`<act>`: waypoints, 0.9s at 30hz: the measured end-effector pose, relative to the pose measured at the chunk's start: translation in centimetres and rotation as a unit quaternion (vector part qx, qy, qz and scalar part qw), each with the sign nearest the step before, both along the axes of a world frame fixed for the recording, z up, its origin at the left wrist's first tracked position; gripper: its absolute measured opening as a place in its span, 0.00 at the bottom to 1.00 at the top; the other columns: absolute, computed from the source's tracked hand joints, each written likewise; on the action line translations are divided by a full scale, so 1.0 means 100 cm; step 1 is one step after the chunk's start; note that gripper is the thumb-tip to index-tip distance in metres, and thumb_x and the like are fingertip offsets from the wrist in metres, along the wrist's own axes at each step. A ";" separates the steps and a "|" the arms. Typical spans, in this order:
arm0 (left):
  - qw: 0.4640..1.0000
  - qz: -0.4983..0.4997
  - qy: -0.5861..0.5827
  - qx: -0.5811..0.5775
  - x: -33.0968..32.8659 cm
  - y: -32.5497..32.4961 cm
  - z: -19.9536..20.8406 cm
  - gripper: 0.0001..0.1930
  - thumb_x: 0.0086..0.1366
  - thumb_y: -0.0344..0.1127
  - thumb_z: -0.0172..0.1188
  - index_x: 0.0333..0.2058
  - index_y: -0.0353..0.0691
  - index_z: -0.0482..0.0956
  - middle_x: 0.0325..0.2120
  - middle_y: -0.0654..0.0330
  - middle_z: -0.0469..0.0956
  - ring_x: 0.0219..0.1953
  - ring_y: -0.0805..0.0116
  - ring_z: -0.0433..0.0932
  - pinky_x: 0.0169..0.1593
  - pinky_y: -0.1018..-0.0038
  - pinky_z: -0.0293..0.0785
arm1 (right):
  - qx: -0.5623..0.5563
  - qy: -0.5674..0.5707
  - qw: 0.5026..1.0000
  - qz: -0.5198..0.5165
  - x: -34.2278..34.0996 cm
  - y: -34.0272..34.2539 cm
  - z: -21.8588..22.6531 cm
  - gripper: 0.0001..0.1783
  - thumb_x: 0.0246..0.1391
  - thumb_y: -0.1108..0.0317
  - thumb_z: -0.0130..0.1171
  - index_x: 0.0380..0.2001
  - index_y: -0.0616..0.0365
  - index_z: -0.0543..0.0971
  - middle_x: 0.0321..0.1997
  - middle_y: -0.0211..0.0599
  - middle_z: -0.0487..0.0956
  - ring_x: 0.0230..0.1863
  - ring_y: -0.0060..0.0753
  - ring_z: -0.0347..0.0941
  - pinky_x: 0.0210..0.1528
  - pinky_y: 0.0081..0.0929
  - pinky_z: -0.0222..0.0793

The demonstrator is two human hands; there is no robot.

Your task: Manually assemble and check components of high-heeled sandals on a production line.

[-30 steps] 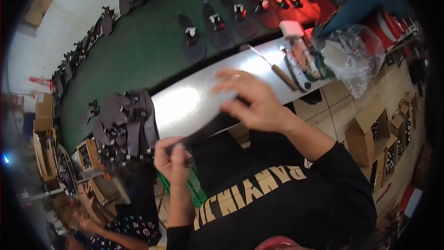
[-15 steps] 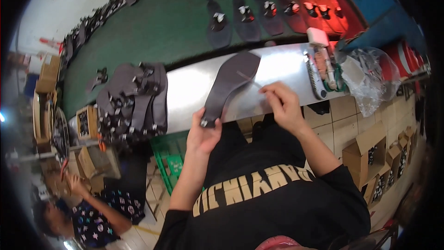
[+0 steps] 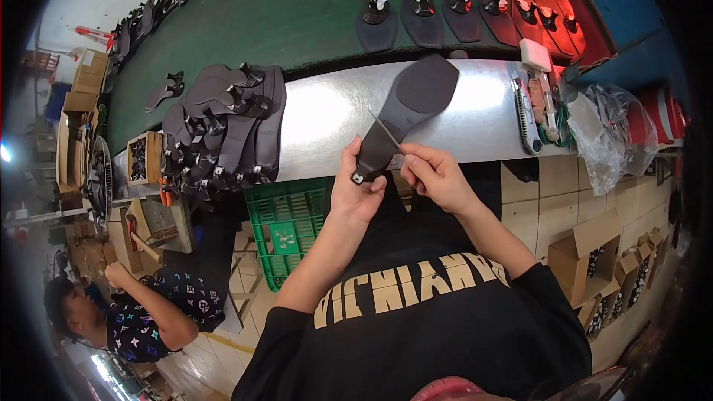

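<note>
My left hand grips a dark sandal sole by its narrow end, near a small dark fitting with a light face. The sole slants up and right over the metal worktop, its broad end farthest from me. Pinched in the fingers of my right hand is a thin straight stick. It crosses the narrow half of the sole; whether its tip touches the surface I cannot tell. To the left lies a heap of dark soles with black straps.
Beyond the worktop runs a green belt with a row of strapped soles, reddish light falling at its right. A box cutter lies beside a clear plastic bag. A green crate stands below. At left sits a co-worker.
My right hand and the stick have moved from beside the broad end down to the narrow half of the sole. The whole view has shifted a little. The co-worker's raised hand has come down.
</note>
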State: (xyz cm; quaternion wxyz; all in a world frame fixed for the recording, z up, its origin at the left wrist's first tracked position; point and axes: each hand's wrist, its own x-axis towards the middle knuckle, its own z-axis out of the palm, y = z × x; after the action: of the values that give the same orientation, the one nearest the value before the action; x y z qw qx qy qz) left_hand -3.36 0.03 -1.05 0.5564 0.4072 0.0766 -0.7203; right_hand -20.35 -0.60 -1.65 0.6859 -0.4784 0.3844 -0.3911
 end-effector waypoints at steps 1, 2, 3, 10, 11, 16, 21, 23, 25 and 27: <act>1.000 0.005 -0.001 -0.001 0.001 0.000 -0.001 0.13 0.66 0.48 0.57 0.35 0.45 0.76 0.26 0.68 0.78 0.23 0.78 0.74 0.17 0.81 0.60 | 0.070 -0.010 0.997 0.026 -0.001 0.001 0.003 0.19 0.65 0.69 0.48 0.58 0.61 0.70 0.25 0.26 0.73 0.21 0.12 0.63 0.23 0.12 0.60; 0.993 0.020 -0.103 -0.048 0.002 0.000 -0.003 0.17 0.67 0.51 0.54 0.33 0.42 0.76 0.24 0.66 0.78 0.21 0.78 0.73 0.17 0.81 0.61 | 0.140 -0.019 0.989 0.052 0.000 0.003 0.008 0.21 0.65 0.68 0.48 0.60 0.59 0.67 0.25 0.26 0.73 0.21 0.11 0.63 0.22 0.11 0.59; 0.974 0.033 -0.203 -0.094 0.002 -0.001 -0.003 0.22 0.69 0.54 0.51 0.31 0.39 0.77 0.22 0.64 0.78 0.19 0.78 0.73 0.18 0.81 0.62 | 0.109 0.007 0.988 0.113 -0.001 0.003 0.016 0.25 0.64 0.68 0.47 0.64 0.55 0.62 0.24 0.27 0.73 0.20 0.12 0.63 0.21 0.11 0.58; 0.909 0.088 -0.371 -0.166 0.006 0.003 0.000 0.35 0.71 0.60 0.40 0.21 0.34 0.77 0.17 0.61 0.77 0.16 0.77 0.70 0.22 0.82 0.66 | 0.229 -0.092 0.966 0.077 0.010 0.010 0.015 0.18 0.65 0.66 0.47 0.56 0.55 0.69 0.22 0.27 0.70 0.18 0.14 0.61 0.17 0.10 0.54; 0.909 0.092 -0.373 -0.163 0.006 0.004 0.000 0.35 0.71 0.60 0.40 0.21 0.34 0.77 0.17 0.61 0.77 0.16 0.77 0.70 0.22 0.82 0.66 | 0.241 -0.135 0.958 0.074 0.007 0.002 0.014 0.17 0.65 0.65 0.47 0.55 0.57 0.69 0.22 0.27 0.70 0.18 0.14 0.61 0.17 0.11 0.54; 0.865 0.144 -0.439 -0.198 0.014 0.001 0.008 0.43 0.69 0.68 0.28 0.20 0.34 0.76 0.17 0.60 0.77 0.16 0.77 0.70 0.22 0.82 0.65 | -0.104 0.097 0.984 0.102 0.012 0.007 0.018 0.08 0.62 0.71 0.51 0.34 0.64 0.77 0.23 0.29 0.75 0.20 0.19 0.68 0.22 0.19 0.64; 0.893 0.089 -0.385 -0.216 0.021 0.001 0.017 0.45 0.67 0.72 0.25 0.19 0.34 0.75 0.16 0.60 0.76 0.18 0.76 0.69 0.23 0.80 0.66 | -0.377 0.236 0.895 -0.002 0.021 0.013 0.018 0.03 0.51 0.76 0.58 0.31 0.61 0.78 0.27 0.41 0.78 0.29 0.45 0.76 0.31 0.33 0.72; 0.932 0.057 -0.286 -0.214 0.030 0.002 0.010 0.42 0.66 0.72 0.29 0.22 0.37 0.76 0.18 0.61 0.76 0.20 0.75 0.70 0.23 0.79 0.64 | -0.389 0.216 0.895 0.023 0.022 0.018 0.026 0.04 0.50 0.76 0.59 0.31 0.61 0.77 0.28 0.41 0.78 0.30 0.45 0.76 0.31 0.33 0.72; 0.965 0.052 -0.107 -0.233 0.036 -0.002 -0.003 0.40 0.65 0.72 0.32 0.24 0.39 0.76 0.20 0.62 0.76 0.20 0.75 0.70 0.23 0.79 0.63 | -0.404 0.187 0.893 0.060 0.026 0.030 0.035 0.05 0.49 0.76 0.60 0.31 0.60 0.77 0.28 0.41 0.78 0.30 0.46 0.76 0.31 0.35 0.72; 0.986 0.039 0.107 -0.122 0.031 -0.007 0.003 0.31 0.63 0.71 0.43 0.30 0.46 0.76 0.25 0.65 0.77 0.25 0.72 0.73 0.23 0.80 0.63 | -0.399 0.197 0.895 0.018 0.025 0.025 0.036 0.05 0.50 0.76 0.60 0.32 0.60 0.77 0.28 0.41 0.78 0.29 0.46 0.76 0.31 0.35 0.72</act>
State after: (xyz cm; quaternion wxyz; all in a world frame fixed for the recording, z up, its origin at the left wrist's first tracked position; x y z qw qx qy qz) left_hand -0.23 -0.70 -0.76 0.6186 0.2533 0.0628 -0.7410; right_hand -17.82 1.90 1.90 0.3542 -0.7861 0.3148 -0.3967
